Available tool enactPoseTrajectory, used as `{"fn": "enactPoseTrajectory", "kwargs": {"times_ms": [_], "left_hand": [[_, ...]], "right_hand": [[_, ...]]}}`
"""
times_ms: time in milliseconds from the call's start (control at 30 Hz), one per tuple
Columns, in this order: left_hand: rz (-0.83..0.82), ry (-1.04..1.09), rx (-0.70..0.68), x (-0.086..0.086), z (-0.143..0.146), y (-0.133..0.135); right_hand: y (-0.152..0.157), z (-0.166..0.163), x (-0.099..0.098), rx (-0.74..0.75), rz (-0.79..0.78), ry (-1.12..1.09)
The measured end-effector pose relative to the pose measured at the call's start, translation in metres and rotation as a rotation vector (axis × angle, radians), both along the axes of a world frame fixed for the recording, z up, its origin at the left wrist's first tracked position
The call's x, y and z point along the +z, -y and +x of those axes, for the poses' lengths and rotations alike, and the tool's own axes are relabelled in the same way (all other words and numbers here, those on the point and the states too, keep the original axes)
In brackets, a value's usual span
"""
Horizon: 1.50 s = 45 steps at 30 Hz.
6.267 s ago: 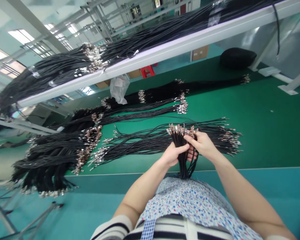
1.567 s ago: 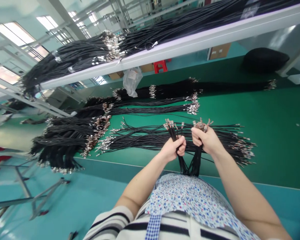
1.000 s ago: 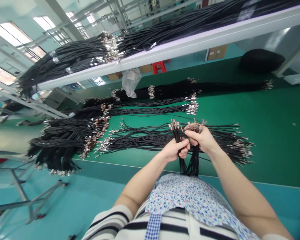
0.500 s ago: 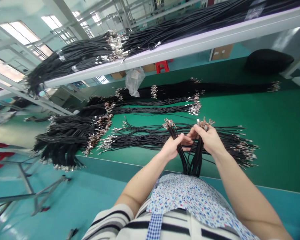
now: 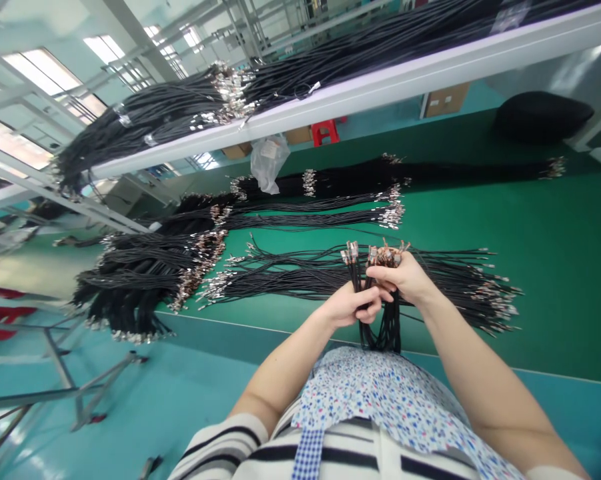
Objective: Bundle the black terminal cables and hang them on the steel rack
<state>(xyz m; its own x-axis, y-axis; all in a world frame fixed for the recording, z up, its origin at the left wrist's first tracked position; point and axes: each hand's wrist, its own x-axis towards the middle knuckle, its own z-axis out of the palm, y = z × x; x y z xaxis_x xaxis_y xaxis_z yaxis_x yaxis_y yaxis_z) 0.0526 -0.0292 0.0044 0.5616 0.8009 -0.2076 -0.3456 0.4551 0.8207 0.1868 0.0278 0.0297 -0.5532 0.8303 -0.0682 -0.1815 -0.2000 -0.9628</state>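
Note:
My left hand [image 5: 351, 307] and my right hand [image 5: 405, 279] are both closed on a bunch of black wires [image 5: 379, 323] held upright in front of my chest. The wires' metal terminals [image 5: 375, 253] stick up above my fingers. The two hands touch each other around the bunch. The lower ends of the wires hang down to my patterned apron [image 5: 380, 400]. Behind my hands, loose black wires with terminals [image 5: 300, 273] lie spread across the green table [image 5: 545, 240].
Thick bundles of black wires [image 5: 145, 273] lie piled at the table's left end, and more rows [image 5: 340, 193] lie farther back. A white shelf [image 5: 380, 87] above carries further wire bundles. A clear plastic bag [image 5: 266, 160] hangs under it. A metal frame [image 5: 55, 373] stands at left.
The two halves of the bunch, held a little apart half a second ago, are now drawn together, and my hands have closed against each other.

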Motion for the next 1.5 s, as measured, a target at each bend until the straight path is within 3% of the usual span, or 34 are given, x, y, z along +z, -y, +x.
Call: {"fn": "enactPoseTrajectory", "kwargs": {"times_ms": [200, 367, 500, 1033, 1200, 1333, 1500], "left_hand": [[0.070, -0.013, 0.419, -0.006, 0.018, 0.011], [0.086, -0.061, 0.615, -0.004, 0.030, 0.012], [0.067, -0.025, 0.633, -0.002, 0.033, 0.009], [0.151, -0.265, 0.707, 0.001, 0.030, 0.003], [0.125, -0.243, 0.708, 0.003, 0.031, 0.000], [0.092, -0.251, 0.761, 0.002, 0.033, -0.007], [0.021, -0.105, 0.794, -0.003, 0.014, -0.014]], "right_hand": [[-0.004, 0.001, -0.005, -0.043, 0.025, -0.027], [-0.007, 0.000, -0.009, -0.084, -0.012, -0.030], [-0.008, 0.001, -0.012, -0.086, 0.005, -0.041], [-0.008, 0.001, -0.012, -0.143, 0.049, -0.023], [-0.007, -0.001, -0.013, -0.165, 0.073, -0.012], [-0.005, -0.004, -0.012, -0.220, 0.095, 0.052], [-0.008, 0.007, -0.013, -0.447, 0.114, 0.010]]}}
